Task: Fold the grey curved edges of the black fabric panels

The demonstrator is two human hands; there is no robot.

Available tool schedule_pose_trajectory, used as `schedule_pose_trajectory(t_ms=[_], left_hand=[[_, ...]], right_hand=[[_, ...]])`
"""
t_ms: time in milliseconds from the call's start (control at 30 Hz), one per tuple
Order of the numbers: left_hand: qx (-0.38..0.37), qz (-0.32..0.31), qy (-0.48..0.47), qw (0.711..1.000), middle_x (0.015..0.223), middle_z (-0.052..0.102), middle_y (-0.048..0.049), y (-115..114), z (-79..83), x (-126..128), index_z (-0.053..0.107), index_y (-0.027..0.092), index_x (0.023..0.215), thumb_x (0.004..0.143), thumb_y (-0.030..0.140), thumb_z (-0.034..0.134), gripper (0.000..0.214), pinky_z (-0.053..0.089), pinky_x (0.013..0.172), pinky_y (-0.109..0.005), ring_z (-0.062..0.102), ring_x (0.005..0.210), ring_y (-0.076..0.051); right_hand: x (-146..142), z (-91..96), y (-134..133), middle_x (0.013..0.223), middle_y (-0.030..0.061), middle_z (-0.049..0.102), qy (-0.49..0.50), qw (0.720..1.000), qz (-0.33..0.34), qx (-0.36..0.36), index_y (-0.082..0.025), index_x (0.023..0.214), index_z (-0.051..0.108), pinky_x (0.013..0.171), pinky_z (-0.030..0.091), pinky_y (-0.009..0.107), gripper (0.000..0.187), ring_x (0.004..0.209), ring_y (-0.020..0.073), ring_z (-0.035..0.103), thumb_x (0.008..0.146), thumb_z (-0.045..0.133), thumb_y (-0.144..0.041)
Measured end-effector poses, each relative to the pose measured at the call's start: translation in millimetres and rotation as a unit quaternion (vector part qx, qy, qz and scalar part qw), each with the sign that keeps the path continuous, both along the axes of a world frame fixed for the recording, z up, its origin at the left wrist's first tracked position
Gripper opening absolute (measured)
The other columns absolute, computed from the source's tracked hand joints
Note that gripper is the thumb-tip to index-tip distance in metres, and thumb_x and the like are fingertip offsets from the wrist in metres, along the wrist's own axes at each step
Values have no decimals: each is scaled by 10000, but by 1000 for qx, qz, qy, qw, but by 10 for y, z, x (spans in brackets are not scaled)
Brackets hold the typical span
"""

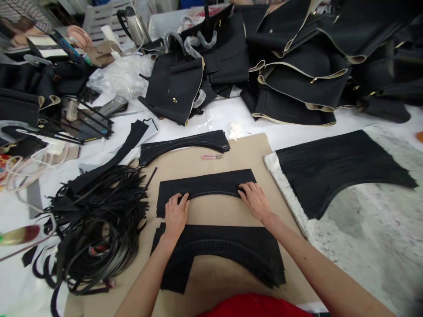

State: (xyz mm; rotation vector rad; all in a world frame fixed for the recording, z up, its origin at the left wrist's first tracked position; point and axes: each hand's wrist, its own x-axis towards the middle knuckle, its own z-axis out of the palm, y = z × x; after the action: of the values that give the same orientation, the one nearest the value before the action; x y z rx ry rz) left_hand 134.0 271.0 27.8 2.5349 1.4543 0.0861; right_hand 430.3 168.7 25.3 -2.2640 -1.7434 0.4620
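Observation:
A black curved fabric piece [205,182] lies on the brown board in front of me, its arched edge towards me. My left hand [176,213] holds this edge near its left end, fingers bent with the tips on the black material. At the right end of the arch, my right hand [257,200] has its fingertips closed on the same edge. Nearer to me is a stack of black curved pieces [224,240], slightly fanned. Further away rests another stack of black curved pieces [185,143], with a small pair of pink thread snips [212,156] close by.
A tangled heap of black strips [99,237] lies left of the brown board [214,211]. On the right, black pieces [340,167] rest on a stained pale slab [370,237]. Black bag panels [297,88] are piled at the back, near a metal kettle [134,24] and clear plastic [124,77].

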Motion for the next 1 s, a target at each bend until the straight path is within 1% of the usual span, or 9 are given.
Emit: schedule_pose_trajectory(t_ms=[67, 200, 267, 333, 433, 567, 700, 833, 1000], left_hand=[[-28, -39, -24, 999, 1178, 531, -129, -237, 76, 94, 554, 194, 1238, 949, 266, 386, 342, 439, 901, -428, 504, 1075, -257], [-115, -183, -64, 974, 1054, 595, -18, -929, 168, 355, 604, 267, 1090, 911, 234, 499, 210, 472, 854, -283, 554, 963, -157], [-137, -218, -64, 964, 1031, 600, -10, -1200, 171, 446, 595, 263, 1074, 894, 212, 527, 200, 477, 823, -292, 552, 944, -165], [-143, -231, -56, 961, 1038, 593, -32, -1343, 156, 488, 582, 234, 1080, 896, 190, 510, 203, 473, 820, -330, 540, 961, -194], [-143, -255, -44, 955, 1035, 584, -58, -1369, 129, 485, 566, 208, 1096, 913, 163, 455, 219, 459, 828, -358, 526, 970, -211], [-137, -295, -33, 945, 1021, 583, -69, -1319, 103, 455, 558, 199, 1113, 909, 127, 435, 249, 442, 848, -361, 522, 970, -213], [-134, -307, -34, 941, 1029, 580, -75, -1319, 81, 447, 558, 192, 1108, 909, 108, 420, 256, 422, 875, -365, 516, 976, -213], [-140, -297, -42, 944, 991, 579, -65, -1325, 91, 463, 570, 195, 1064, 926, 146, 416, 213, 419, 853, -357, 513, 950, -209], [-151, -254, -66, 953, 938, 576, -47, -1335, 113, 572, 587, 202, 1001, 926, 277, 476, 153, 426, 809, -347, 510, 913, -207]], right_hand=[[-56, 94, -187, 1087, 114, 569, 14, 1000, 6, -7, -188, 1132, 557, 884, 376, 412, 288, 1007, 259, 500, 963, 345, -289], [-312, 212, -753, 1026, 65, 599, 56, 994, 81, -47, -215, 1046, 591, 845, 432, 338, 210, 954, 202, 554, 931, 415, -225], [-453, 238, -1014, 1009, 49, 601, 66, 988, 121, -69, -227, 1033, 596, 819, 446, 318, 182, 931, 191, 563, 900, 475, -205], [-553, 255, -1191, 1003, 50, 596, 60, 984, 144, -85, -228, 1045, 589, 808, 446, 327, 193, 928, 200, 557, 873, 510, -189], [-608, 274, -1286, 1003, 62, 582, 39, 981, 163, -95, -219, 1052, 574, 799, 437, 354, 207, 922, 220, 542, 860, 509, -180], [-603, 276, -1255, 996, 68, 585, 11, 976, 198, -94, -210, 1006, 580, 804, 420, 369, 177, 922, 232, 543, 842, 521, -181], [-603, 263, -1229, 924, 62, 605, -6, 967, 237, -93, -200, 938, 592, 772, 407, 342, 127, 877, 217, 561, 851, 505, -166], [-582, 245, -1214, 869, 62, 618, -12, 961, 260, -89, -186, 883, 596, 742, 397, 329, 142, 833, 206, 574, 881, 457, -153], [-561, 235, -1128, 820, 52, 631, -2, 962, 261, -81, -184, 849, 599, 725, 393, 313, 184, 783, 185, 588, 899, 431, -131]])
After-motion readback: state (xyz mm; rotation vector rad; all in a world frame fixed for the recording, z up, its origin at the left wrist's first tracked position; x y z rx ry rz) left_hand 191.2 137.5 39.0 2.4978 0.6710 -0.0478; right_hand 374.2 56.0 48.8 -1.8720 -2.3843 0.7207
